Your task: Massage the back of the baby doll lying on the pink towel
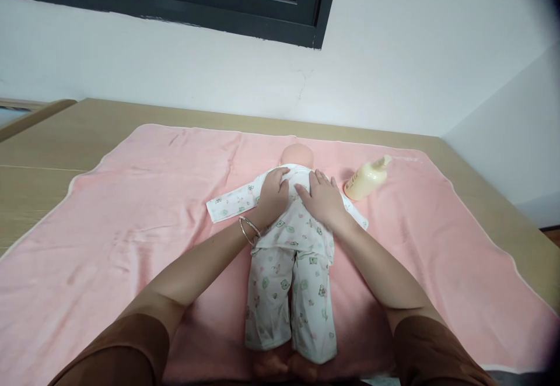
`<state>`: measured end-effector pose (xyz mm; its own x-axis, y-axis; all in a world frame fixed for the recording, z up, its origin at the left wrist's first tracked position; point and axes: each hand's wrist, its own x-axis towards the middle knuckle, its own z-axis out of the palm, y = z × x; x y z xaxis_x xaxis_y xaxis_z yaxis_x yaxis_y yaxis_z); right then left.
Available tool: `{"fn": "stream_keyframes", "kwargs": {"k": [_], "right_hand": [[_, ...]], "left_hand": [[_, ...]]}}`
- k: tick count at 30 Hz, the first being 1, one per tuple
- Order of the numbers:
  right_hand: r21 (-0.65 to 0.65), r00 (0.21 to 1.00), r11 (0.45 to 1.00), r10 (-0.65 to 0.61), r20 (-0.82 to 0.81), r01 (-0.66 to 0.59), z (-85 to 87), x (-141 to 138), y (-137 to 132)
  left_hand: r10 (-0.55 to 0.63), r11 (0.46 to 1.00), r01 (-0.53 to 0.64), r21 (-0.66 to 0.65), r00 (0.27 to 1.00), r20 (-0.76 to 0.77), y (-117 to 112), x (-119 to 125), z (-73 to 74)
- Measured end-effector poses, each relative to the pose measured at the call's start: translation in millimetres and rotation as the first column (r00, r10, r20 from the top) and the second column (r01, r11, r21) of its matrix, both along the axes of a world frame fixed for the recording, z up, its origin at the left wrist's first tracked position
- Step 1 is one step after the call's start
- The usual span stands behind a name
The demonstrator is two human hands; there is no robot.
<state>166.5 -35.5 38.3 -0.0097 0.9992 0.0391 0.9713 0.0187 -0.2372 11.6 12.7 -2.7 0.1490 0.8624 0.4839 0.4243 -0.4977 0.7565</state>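
Note:
A baby doll (289, 240) in white printed pyjamas lies face down on a pink blanket (131, 211), its bald head (297, 155) pointing away from me and its bare feet near the front edge. My left hand (273, 190) rests flat on the doll's upper back, left side, fingers stretched out; a metal bangle (248, 230) sits on that wrist. My right hand (321, 195) lies flat on the right side of the back, fingers spread. Neither hand holds anything.
A cream pump bottle (366, 178) lies on its side on the blanket just right of the doll. The blanket covers a wooden table (52, 147) that stands against a white wall with a dark window frame (188, 7) above.

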Motion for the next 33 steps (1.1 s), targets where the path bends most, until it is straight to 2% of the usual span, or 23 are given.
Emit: {"fn": "stream_keyframes", "kwargs": {"k": [7, 12, 15, 19, 24, 28, 30, 33], "right_hand": [[0.046, 0.999, 0.998, 0.039, -0.018, -0.038, -7.2, 10, 7], [0.082, 0.986, 0.985, 0.156, -0.061, -0.15, -10.4, 20, 15], [0.082, 0.986, 0.985, 0.159, -0.051, -0.155, -7.3, 21, 15], [0.078, 0.991, 0.988, 0.132, 0.027, -0.134, 1.9, 10, 3], [0.162, 0.977, 0.984, 0.038, 0.211, -0.074, 8.9, -7, -23], [0.177, 0.971, 0.982, 0.021, 0.236, -0.064, 12.8, -10, -31], [0.158, 0.977, 0.986, 0.013, 0.215, -0.048, 13.9, -8, -28], [0.137, 0.987, 0.99, 0.022, 0.161, -0.045, 10.8, -1, -15]], "left_hand": [[0.057, 0.998, -0.05, 0.036, 0.977, -0.204, 1, 3, -2.5], [0.02, 0.99, 0.031, 0.14, 0.938, -0.345, 9, 3, -3.2], [0.039, 0.985, 0.036, 0.172, 0.908, -0.418, 8, 3, 0.8], [0.033, 0.974, 0.098, 0.203, 0.829, -0.558, -4, -1, 14.0], [0.009, 0.95, 0.214, 0.228, 0.711, -0.703, -25, -12, 34.1], [-0.031, 0.94, 0.285, 0.188, 0.622, -0.782, -20, -18, 38.0], [-0.047, 0.953, 0.258, 0.159, 0.645, -0.763, -10, -19, 33.4], [-0.018, 0.982, 0.136, 0.128, 0.75, -0.662, 4, -17, 23.7]]}}
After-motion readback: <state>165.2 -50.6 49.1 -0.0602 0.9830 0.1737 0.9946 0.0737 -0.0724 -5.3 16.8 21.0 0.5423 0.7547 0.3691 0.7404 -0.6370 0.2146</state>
